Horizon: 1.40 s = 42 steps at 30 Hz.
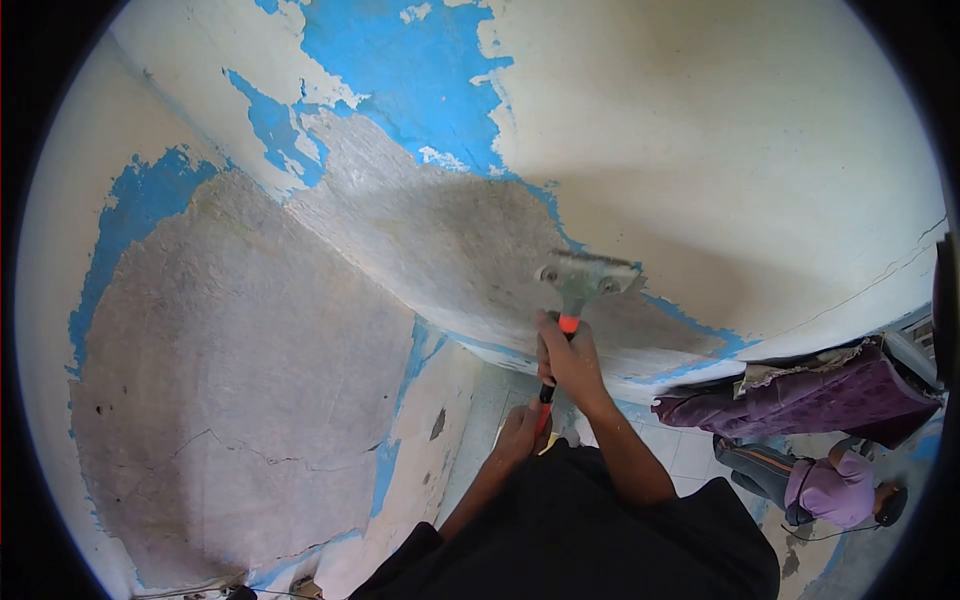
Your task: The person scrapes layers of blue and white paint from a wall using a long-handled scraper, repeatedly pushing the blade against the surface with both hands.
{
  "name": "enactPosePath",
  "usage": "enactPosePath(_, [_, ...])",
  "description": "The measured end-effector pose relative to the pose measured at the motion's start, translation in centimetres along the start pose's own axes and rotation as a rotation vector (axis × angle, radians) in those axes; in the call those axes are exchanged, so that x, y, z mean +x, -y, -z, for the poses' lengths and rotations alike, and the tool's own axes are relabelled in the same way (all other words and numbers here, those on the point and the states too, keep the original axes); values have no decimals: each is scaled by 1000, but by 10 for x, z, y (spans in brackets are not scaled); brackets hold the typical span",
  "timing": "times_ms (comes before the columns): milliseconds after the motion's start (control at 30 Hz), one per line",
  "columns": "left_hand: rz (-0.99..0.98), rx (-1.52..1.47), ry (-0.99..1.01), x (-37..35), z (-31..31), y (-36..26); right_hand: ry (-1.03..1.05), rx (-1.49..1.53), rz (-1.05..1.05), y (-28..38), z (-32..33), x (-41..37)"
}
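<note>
Both hands grip a long-handled wall scraper with a wide metal head and a red-and-black handle. My right hand is wrapped round the handle just below the head. Lower down, my left hand closes on the red end of the handle. The scraper's blade edge lies against the wall, at the ragged border between bare grey plaster and cream paint. Thin strips of blue paint show along that border.
A larger blue patch shows higher up. The adjoining wall at left has another bare plaster area with a crack. At right, purple cloth hangs over something. Beyond it, a person in a pink top stands on the tiled floor.
</note>
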<state>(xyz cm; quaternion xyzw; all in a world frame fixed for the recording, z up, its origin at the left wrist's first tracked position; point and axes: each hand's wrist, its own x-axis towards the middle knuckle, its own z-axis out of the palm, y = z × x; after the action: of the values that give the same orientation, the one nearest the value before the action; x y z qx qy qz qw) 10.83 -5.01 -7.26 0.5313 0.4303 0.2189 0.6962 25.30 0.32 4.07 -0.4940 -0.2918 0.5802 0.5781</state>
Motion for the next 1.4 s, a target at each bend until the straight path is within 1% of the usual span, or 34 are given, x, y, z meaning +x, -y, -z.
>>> enactPosePath(100, [-28,-36,18,-3,0,-16,17,30,12,12,-4,-1])
enactPosePath(200, [23,-93,-52,-5,-1,1,-10,-18,3,-18,1,5])
enactPosePath(300, [86,-213,31,-10,0,5,-9,24,-34,-14,2,-2])
enactPosePath(433, [7,-106,24,-7,7,-7,1,57,-26,-4,-2,1])
enactPosePath(567, [27,-152,16,-5,5,5,-11,19,-11,-17,-2,3])
enactPosePath(600, [40,-174,18,-4,5,0,-21,-1,-6,-16,-3,4])
enactPosePath(700, [-26,-55,-4,-7,1,-39,-16,-43,83,19,-9,-2])
enactPosePath(800, [-98,-21,29,-1,7,-41,-18,18,71,39,-15,-4])
enactPosePath(867, [-45,-50,13,2,9,-16,-27,-11,56,7,-8,3])
enactPosePath(933, [-2,-80,21,0,9,-14,-37,-12,34,-2,-8,4])
enactPosePath(1000, [37,-126,43,-10,5,-18,-42,5,-9,-3,-9,0])
enactPosePath(1100, [-64,-105,63,-9,1,-42,-3,-16,68,33,-15,-6])
enactPosePath(1200, [-49,-91,47,-6,1,-43,14,-24,78,29,-12,-2])
enactPosePath(1267, [14,-156,40,-6,3,-13,-14,-26,26,1,-8,1])
enactPosePath(1300, [50,-186,36,-7,3,-12,-29,-25,-3,-3,-10,0])
enactPosePath(1400, [60,-125,16,-14,3,-10,2,30,-60,-1,-10,-1])
